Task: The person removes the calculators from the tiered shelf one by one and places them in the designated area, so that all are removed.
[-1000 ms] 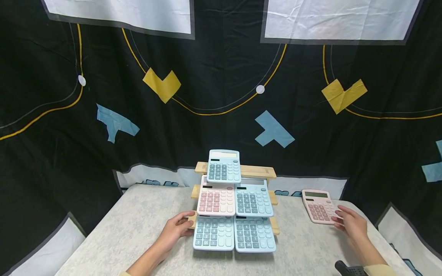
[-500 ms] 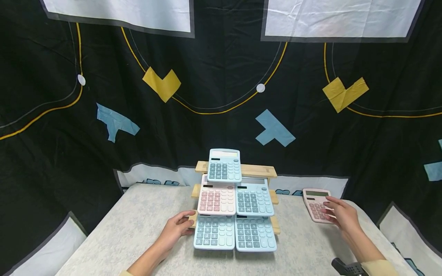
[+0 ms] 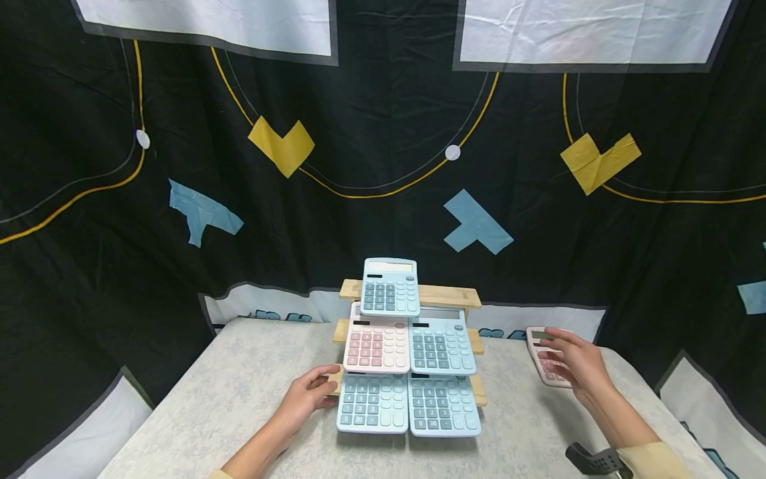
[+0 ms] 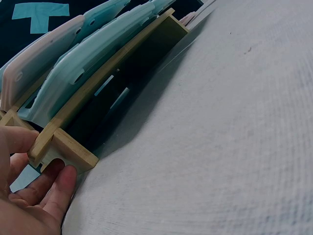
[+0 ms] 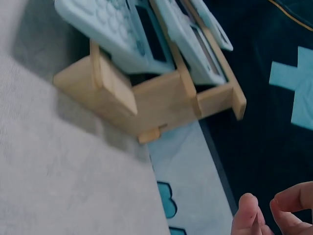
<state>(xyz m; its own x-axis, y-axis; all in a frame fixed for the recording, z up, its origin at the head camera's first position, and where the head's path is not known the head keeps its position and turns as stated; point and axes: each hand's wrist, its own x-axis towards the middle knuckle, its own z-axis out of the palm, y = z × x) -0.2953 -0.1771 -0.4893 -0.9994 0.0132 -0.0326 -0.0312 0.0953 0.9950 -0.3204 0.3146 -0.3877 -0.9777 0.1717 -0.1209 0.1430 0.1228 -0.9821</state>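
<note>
A tiered wooden rack (image 3: 449,295) bears several light-blue calculators and a pink calculator (image 3: 377,344); one blue calculator (image 3: 390,289) stands alone on the top tier. My left hand (image 3: 306,398) grips the left end of the lowest tier. In the left wrist view, fingers (image 4: 63,188) curl beneath the wooden rack end (image 4: 73,152), with another finger on its upper edge. My right hand (image 3: 577,362) is over a second pink calculator (image 3: 536,346) at the table's right, partly covering it, fingers loosely bent with nothing between them. The right wrist view shows only its fingertips (image 5: 247,210).
Under the rack is a pale grey table (image 3: 227,386), its right edge close to the right forearm. Behind hangs a black cloth (image 3: 383,233) with yellow and blue tape pieces. A dark strap (image 3: 598,460) is on the right wrist.
My right hand has moved left and away from me, from the right edge of the loose pink calculator to over it. The left hand keeps its place on the rack.
</note>
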